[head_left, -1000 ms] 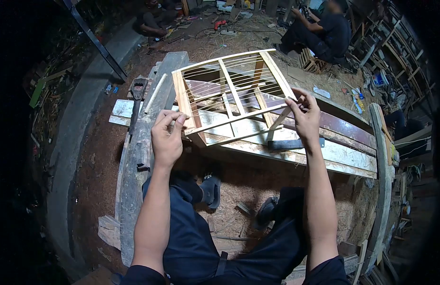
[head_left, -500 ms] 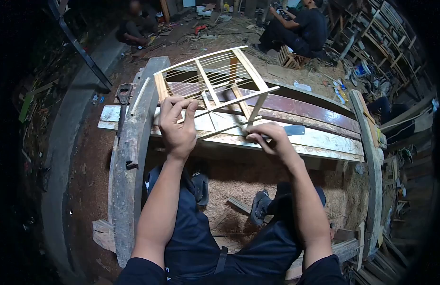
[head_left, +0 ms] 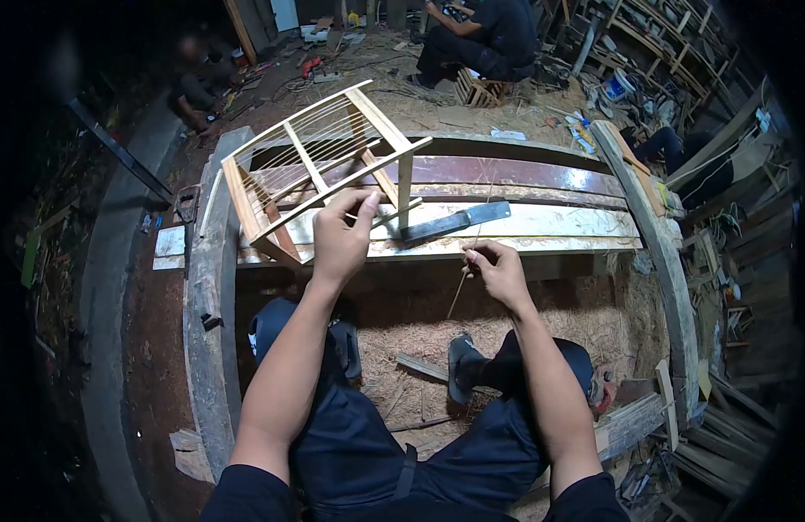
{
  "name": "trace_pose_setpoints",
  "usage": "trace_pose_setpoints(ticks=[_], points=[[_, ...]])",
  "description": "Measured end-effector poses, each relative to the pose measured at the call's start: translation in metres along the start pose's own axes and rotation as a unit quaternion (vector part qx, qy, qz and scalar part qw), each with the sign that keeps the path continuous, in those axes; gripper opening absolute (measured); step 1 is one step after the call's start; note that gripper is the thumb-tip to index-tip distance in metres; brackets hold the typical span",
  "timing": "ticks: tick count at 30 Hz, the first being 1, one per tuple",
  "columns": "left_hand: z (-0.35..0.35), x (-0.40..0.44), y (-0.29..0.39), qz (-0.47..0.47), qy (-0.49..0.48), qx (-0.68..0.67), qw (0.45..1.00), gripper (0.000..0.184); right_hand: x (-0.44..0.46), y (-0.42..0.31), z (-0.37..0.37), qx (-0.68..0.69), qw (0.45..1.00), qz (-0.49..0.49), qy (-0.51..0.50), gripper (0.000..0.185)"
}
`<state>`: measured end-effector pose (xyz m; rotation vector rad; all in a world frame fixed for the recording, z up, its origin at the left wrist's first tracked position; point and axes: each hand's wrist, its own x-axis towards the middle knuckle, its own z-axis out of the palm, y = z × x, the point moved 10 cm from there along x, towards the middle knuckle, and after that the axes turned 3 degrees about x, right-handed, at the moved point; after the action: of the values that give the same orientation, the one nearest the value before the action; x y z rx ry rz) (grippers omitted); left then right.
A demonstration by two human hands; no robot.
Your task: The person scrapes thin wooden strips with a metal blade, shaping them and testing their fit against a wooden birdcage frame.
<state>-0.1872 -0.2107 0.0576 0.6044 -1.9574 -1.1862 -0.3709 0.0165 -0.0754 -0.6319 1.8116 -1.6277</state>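
A light wooden frame strung with thin parallel strips stands tilted on the bench planks, left of centre. My left hand is closed in front of its near rail; whether anything is between the fingers is too small to tell. Right of the frame, my right hand pinches a thin strip that runs up and down past the fingers. A dark flat-bladed tool lies on the planks between the frame and my right hand.
Thick side beams flank my legs. A saw handle rests at the left. One person sits at the back, another crouches at the back left. Wood scraps lie on the floor.
My right hand has left the frame's right corner and moved down, now with a thin strip in it. My left hand has come off the left corner towards the middle. The view has shifted right.
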Motion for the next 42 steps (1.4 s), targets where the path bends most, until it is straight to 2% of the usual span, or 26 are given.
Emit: trace_pose_setpoints(ticks=[4, 8, 11, 16, 18, 20, 22, 24, 25, 26, 28, 29, 30, 33, 34, 36, 37, 39, 42], points=[[0.039, 0.001, -0.008, 0.021, -0.089, 0.044, 0.995, 0.017, -0.003, -0.009, 0.008, 0.015, 1.000, 0.007, -0.013, 0.015], [0.069, 0.001, -0.029, -0.002, -0.160, 0.048, 0.986, 0.022, -0.002, -0.025, 0.029, -0.009, 0.998, -0.002, -0.067, 0.013], [0.091, -0.006, -0.031, -0.071, -0.255, 0.049, 0.963, 0.030, -0.001, -0.034, 0.042, -0.024, 0.995, -0.015, -0.092, 0.013], [0.107, -0.016, -0.037, -0.101, -0.280, -0.029, 0.954, 0.032, 0.010, -0.033, 0.057, -0.105, 0.984, -0.089, -0.110, 0.015], [0.109, -0.020, -0.043, -0.129, -0.263, -0.091, 0.952, 0.026, 0.012, -0.023, 0.065, -0.078, 0.988, -0.047, -0.128, 0.018], [0.110, -0.021, -0.052, -0.144, -0.268, -0.092, 0.948, 0.027, 0.017, -0.019, 0.072, -0.081, 0.984, -0.028, -0.158, 0.020], [0.103, -0.018, -0.064, -0.193, -0.219, -0.137, 0.947, 0.028, 0.026, -0.013, 0.078, -0.083, 0.979, -0.009, -0.188, 0.022], [0.096, -0.015, -0.070, -0.197, -0.200, -0.137, 0.950, 0.029, 0.040, 0.017, 0.075, 0.014, 0.978, 0.112, -0.177, 0.025], [0.094, -0.014, -0.073, -0.201, -0.194, -0.164, 0.946, 0.028, 0.055, 0.037, 0.069, -0.009, 0.978, 0.144, -0.151, 0.029], [0.091, -0.012, -0.076, -0.205, -0.189, -0.190, 0.941, 0.028, 0.075, 0.065, 0.062, 0.086, 0.983, 0.143, -0.074, 0.031], [0.087, -0.011, -0.076, -0.206, -0.196, -0.197, 0.938, 0.028, 0.073, 0.087, 0.040, 0.138, 0.957, 0.197, 0.160, 0.032], [0.085, -0.011, -0.076, -0.209, -0.197, -0.205, 0.936, 0.028, 0.078, 0.103, 0.041, 0.163, 0.943, 0.208, 0.204, 0.037], [0.083, -0.012, -0.077, -0.213, -0.198, -0.214, 0.933, 0.028, 0.084, 0.112, 0.047, 0.163, 0.943, 0.208, 0.202, 0.037], [0.078, -0.011, -0.076, -0.203, -0.206, -0.210, 0.934, 0.037, 0.092, 0.136, 0.066, 0.141, 0.926, 0.276, 0.216, 0.060], [0.075, -0.010, -0.075, -0.201, -0.211, -0.205, 0.934, 0.041, 0.079, 0.110, 0.069, 0.107, 0.915, 0.281, 0.269, 0.069], [0.071, -0.009, -0.071, -0.204, -0.215, -0.211, 0.932, 0.045, 0.091, 0.124, 0.057, -0.033, 0.898, 0.243, 0.365, 0.076], [0.070, -0.010, -0.068, -0.206, -0.220, -0.220, 0.928, 0.049, 0.094, 0.130, 0.061, -0.032, 0.899, 0.243, 0.363, 0.076], [0.066, -0.014, -0.063, -0.231, -0.226, -0.234, 0.917, 0.051, 0.091, 0.121, 0.054, -0.123, 0.878, 0.210, 0.413, 0.081], [0.061, -0.019, -0.060, -0.249, -0.234, -0.245, 0.907, 0.054, 0.091, 0.124, 0.054, -0.079, 0.872, 0.252, 0.412, 0.078]])
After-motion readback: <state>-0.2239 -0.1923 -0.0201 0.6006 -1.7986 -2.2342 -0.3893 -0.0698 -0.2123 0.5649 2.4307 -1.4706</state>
